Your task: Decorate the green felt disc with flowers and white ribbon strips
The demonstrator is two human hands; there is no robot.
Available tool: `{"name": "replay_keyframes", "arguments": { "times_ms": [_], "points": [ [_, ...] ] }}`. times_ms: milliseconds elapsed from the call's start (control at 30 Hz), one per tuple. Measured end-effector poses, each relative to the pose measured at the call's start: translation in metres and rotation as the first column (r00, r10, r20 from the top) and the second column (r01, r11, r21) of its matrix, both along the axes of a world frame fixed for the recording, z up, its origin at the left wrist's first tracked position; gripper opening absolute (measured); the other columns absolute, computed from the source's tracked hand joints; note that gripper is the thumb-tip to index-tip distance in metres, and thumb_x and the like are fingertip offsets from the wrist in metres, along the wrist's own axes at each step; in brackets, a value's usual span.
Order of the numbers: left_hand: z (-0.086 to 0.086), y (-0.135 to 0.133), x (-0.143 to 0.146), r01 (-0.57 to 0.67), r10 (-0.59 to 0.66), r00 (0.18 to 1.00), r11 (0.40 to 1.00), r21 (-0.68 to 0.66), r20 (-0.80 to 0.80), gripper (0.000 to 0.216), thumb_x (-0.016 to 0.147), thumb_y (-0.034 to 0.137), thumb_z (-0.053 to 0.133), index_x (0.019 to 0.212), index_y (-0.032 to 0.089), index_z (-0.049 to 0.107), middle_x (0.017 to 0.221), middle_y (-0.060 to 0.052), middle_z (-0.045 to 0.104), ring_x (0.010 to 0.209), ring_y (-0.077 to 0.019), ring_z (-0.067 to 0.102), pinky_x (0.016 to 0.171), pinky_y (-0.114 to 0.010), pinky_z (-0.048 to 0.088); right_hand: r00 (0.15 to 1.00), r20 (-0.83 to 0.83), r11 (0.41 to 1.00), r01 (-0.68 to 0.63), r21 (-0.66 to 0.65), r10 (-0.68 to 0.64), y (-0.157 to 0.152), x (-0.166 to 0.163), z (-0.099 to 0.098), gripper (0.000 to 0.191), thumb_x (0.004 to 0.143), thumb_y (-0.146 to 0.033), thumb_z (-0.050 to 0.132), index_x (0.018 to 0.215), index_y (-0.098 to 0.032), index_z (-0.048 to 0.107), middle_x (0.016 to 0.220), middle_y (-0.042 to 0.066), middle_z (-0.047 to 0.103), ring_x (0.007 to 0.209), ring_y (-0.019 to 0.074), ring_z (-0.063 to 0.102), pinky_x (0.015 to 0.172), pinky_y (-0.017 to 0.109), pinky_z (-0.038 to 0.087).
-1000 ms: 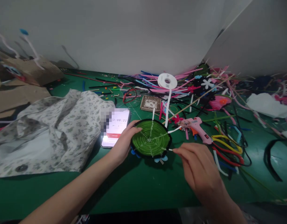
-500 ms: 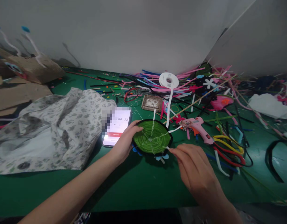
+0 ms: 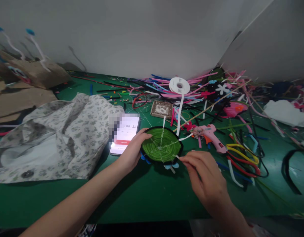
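A round green coiled disc (image 3: 161, 145) with a black rim and thin white cross strips lies on the green mat (image 3: 147, 194). My left hand (image 3: 132, 149) grips its left edge, thumb on top of the rim. My right hand (image 3: 203, 174) pinches the end of a white strip (image 3: 178, 157) that sticks out at the disc's lower right edge. Small blue petals (image 3: 170, 166) show under the disc's front edge.
A lit phone (image 3: 124, 133) lies just left of the disc, beside a crumpled floral cloth (image 3: 50, 138). A pink glue gun (image 3: 211, 135), a white ribbon spool (image 3: 179, 85), a small woven square (image 3: 161, 109) and several coloured pipe cleaners (image 3: 240, 154) crowd the right and back.
My right hand has crept slightly left, closer to the disc's rim, still pinching the white strip. The left hand and the disc have stayed in place.
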State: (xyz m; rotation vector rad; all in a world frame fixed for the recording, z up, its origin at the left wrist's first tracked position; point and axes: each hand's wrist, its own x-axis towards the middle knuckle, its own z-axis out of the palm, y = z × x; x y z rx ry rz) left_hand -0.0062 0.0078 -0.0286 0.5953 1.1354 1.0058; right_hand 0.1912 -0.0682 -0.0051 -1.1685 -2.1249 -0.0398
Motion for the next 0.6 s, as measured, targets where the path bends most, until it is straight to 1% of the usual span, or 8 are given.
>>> {"name": "replay_keyframes", "arguments": {
  "times_ms": [100,233,400,500,600],
  "points": [
    [-0.001,0.000,0.000,0.003,-0.003,1.000,1.000,0.005,0.001,0.037,0.070,0.031,0.065,0.107,0.026,0.062,0.089,-0.001,0.066,0.081,-0.0171,0.063,0.062,-0.022,0.048,1.000,0.008,1.000,0.007,-0.002,-0.007,-0.001,0.003,0.003,0.024,0.082,-0.005,0.057,0.103,-0.016,0.057,0.093,0.008,0.059,0.092,0.0219,0.056,0.083,0.041,0.046],
    [-0.003,0.000,-0.001,0.017,-0.017,1.000,0.999,0.027,0.012,0.035,0.071,0.030,0.065,0.105,0.025,0.063,0.088,-0.002,0.066,0.077,-0.0172,0.063,0.061,-0.023,0.049,0.997,0.059,0.999,0.042,0.023,-0.044,-0.001,0.004,0.007,0.029,0.077,-0.013,0.064,0.105,-0.018,0.058,0.099,0.010,0.060,0.096,0.0263,0.055,0.084,0.045,0.045],
    [-0.004,-0.001,0.000,0.035,-0.035,0.999,0.999,0.005,0.022,0.038,0.071,0.030,0.066,0.109,0.026,0.062,0.089,-0.002,0.069,0.077,-0.0169,0.065,0.061,-0.023,0.050,0.992,0.116,0.997,0.035,0.064,-0.042,0.007,0.003,0.006,0.028,0.077,-0.007,0.063,0.102,-0.021,0.062,0.100,0.008,0.061,0.096,0.0245,0.056,0.085,0.044,0.046],
    [-0.002,-0.001,0.000,0.035,-0.034,0.999,0.999,-0.002,0.042,0.036,0.071,0.028,0.066,0.107,0.025,0.063,0.083,-0.001,0.069,0.075,-0.0163,0.066,0.062,-0.022,0.050,0.992,0.120,0.997,0.016,0.072,-0.025,0.012,0.002,0.008,0.021,0.079,-0.007,0.063,0.095,-0.021,0.064,0.097,0.008,0.062,0.094,0.0237,0.056,0.084,0.044,0.046],
    [-0.001,-0.001,0.000,0.041,-0.041,0.998,0.999,-0.005,0.056,0.033,0.072,0.027,0.065,0.105,0.025,0.064,0.083,0.000,0.069,0.077,-0.0156,0.066,0.066,-0.022,0.051,0.992,0.126,0.998,-0.002,0.057,-0.005,0.014,0.002,0.012,0.017,0.079,-0.007,0.061,0.089,-0.020,0.065,0.096,0.008,0.063,0.094,0.0237,0.056,0.083,0.044,0.045]
  ]
}}
